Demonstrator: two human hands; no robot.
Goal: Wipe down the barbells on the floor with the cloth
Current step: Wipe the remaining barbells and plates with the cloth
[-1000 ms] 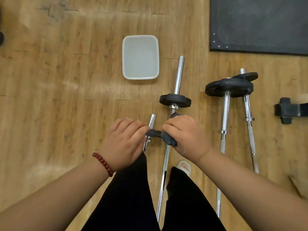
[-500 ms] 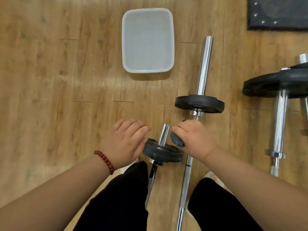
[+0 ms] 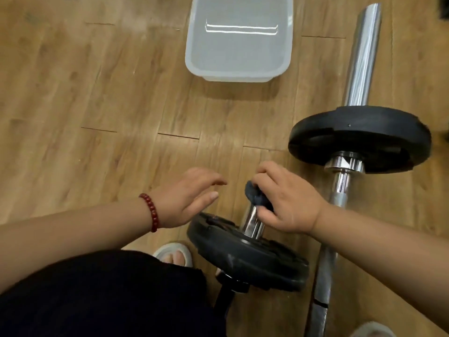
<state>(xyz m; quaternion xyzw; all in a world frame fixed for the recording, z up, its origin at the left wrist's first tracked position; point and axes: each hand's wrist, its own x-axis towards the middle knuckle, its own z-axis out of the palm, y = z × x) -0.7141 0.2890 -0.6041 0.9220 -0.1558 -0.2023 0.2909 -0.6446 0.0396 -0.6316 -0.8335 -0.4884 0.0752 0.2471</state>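
A short barbell with a black plate (image 3: pixel 247 254) stands tilted between my knees, its chrome end (image 3: pixel 252 221) pointing up. My right hand (image 3: pixel 289 200) grips a dark blue cloth (image 3: pixel 255 195) wrapped over the tip of that chrome end. My left hand (image 3: pixel 187 198), with a red bead bracelet on the wrist, hovers with loose fingers just left of the plate and holds nothing. A longer barbell (image 3: pixel 357 69) with a black plate (image 3: pixel 359 137) lies on the wooden floor to the right.
A translucent white plastic tub (image 3: pixel 194 59) sits on the floor straight ahead. My dark trousers and a grey slipper (image 3: pixel 173 256) fill the lower left. Another slipper (image 3: pixel 374 330) shows at the bottom right edge.
The view has dropped closer to the floor. My left hand has come off the short barbell and spread its fingers. My right hand with the cloth now sits on that barbell's chrome end.
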